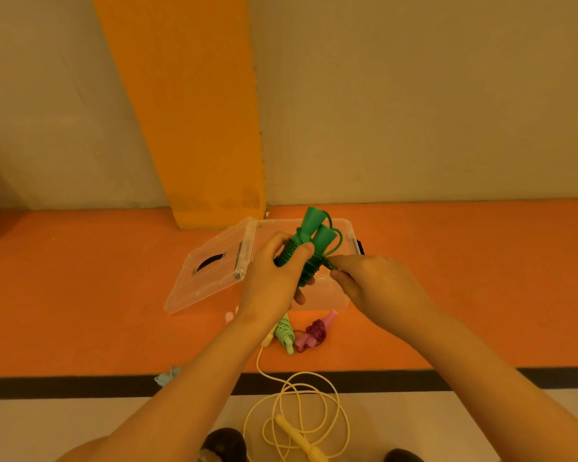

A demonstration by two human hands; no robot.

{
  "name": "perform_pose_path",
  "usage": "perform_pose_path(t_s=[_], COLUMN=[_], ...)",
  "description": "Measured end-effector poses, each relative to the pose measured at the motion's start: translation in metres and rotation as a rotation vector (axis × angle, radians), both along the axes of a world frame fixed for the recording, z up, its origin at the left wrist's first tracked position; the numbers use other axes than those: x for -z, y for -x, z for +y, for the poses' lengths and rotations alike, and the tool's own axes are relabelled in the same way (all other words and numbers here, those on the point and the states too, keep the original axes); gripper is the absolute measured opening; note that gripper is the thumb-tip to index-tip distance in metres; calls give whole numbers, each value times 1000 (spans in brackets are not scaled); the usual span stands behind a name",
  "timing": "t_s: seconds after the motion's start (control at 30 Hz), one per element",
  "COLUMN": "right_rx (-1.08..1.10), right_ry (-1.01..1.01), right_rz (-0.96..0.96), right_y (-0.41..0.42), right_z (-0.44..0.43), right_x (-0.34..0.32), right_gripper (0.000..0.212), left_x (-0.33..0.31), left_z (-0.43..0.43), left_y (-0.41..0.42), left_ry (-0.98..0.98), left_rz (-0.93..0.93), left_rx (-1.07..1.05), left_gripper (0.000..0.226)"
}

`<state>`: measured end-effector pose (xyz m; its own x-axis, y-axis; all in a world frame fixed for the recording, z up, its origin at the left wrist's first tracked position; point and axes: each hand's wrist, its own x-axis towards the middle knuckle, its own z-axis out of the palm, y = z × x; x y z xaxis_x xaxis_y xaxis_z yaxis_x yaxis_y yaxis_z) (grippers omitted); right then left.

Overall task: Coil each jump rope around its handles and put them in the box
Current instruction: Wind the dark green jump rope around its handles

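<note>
My left hand (pixel 274 278) grips the dark green jump rope (pixel 309 241) by its two handles, with the cord wound around them, held above the clear plastic box (pixel 344 228). My right hand (pixel 377 288) pinches the loose end of the green cord beside the handles. On the orange floor in front of the box lie a coiled light green rope (pixel 285 331) and a coiled pink rope with a dark red cord (pixel 314 333). A yellow rope (pixel 301 418) lies uncoiled in loose loops near my feet.
The box's clear lid (pixel 211 275) lies open to the left of the box. A pale blue item (pixel 167 375) sits on the floor at the left, by a black floor stripe (pixel 80 388). An orange pillar (pixel 194 128) and wall stand behind the box. My shoes (pixel 224 443) show at the bottom.
</note>
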<state>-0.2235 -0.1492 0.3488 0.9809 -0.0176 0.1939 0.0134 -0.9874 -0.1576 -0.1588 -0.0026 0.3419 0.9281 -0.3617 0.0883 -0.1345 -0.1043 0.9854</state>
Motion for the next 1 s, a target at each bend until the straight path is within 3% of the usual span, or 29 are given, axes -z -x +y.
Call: perform_pose_path(t_s=[0.07,0.2,0.27,0.33,0.5,0.63,0.8,1.0], right_rx=[-14,11,32,4,-15,70,141,159], right_ry=[-244,-986,-1132,-1101,-1107,-961,-842,-706], right_rz=[41,-73,-157,-192,-168,-165,-134,-144], right_y=[-4,-11,-13,-13,-15,-18,-18,-20], right_z=[3,6,7,12,23,20,15,12], right_x=[9,5,-2,-9,-11,-6,-9,-9], right_gripper=[35,39,31,21,26,33,37,32], left_x=[-1,-6,-8,-10,-4,-8,-9,-8], left_z=[-3,-8,-9,-9,-10,-5,0,0], left_y=[-3,-5,-7,-6,2,3,2,5], left_ry=[17,142,192,224,227,234,197,104], left_rz=[25,149,168,167,116,96,-1,-84], left_rx=[7,85,132,158,86,87,80,50], left_gripper=[8,13,14,16,9,36,16,11])
